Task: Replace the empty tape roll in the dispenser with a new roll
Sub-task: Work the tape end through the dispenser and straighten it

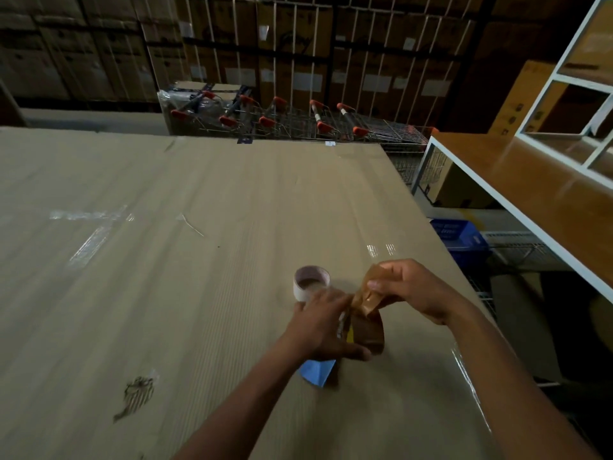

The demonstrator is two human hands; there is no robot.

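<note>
No writing can be read anywhere. The pale paper labels (306,82) on the stacked brown cardboard cartons (345,66) at the back are blurred, and the white print on the blue plastic crate (459,234) beside the desk is too small to make out.

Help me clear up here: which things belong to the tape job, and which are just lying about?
Job: tape dispenser; brown tape roll with pulled strip; empty core; left hand; right hand.
Lying about: shopping trolleys; blue crate; shelf unit.
</note>
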